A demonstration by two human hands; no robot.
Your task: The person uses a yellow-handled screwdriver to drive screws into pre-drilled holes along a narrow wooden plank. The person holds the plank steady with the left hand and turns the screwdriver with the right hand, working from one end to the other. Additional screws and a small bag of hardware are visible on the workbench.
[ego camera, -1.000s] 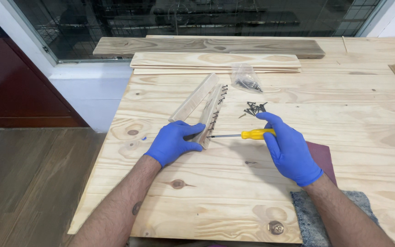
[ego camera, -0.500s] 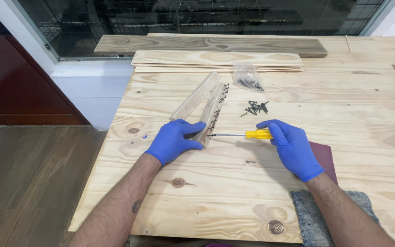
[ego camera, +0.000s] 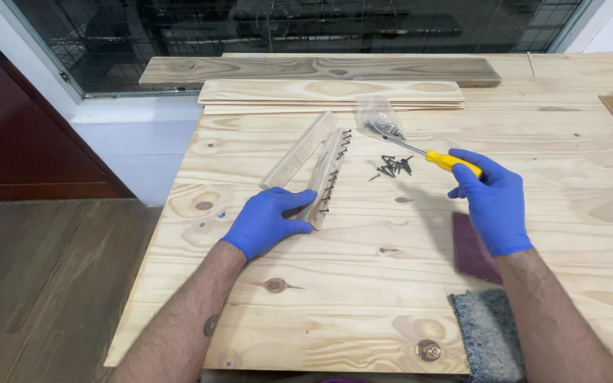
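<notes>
Left hand [ego camera: 267, 221] grips slat [ego camera: 326, 179] near end, flat on bench [ego camera: 363, 284]; right hand [ego camera: 494, 202] clasps screwdriver [ego camera: 434, 157], tip over loose screws [ego camera: 394, 167]. Step, judged: screw pickup; next needs tip aligned on slat.

Bright, even light, sharp focus, soft shadows, dark reflective window glass [ego camera: 264, 28].

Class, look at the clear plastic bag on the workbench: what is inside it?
The clear plastic bag holds a few small dark screws near its lower edge. Their number cannot be told; the crumpled plastic hides the rest of the inside.
</notes>
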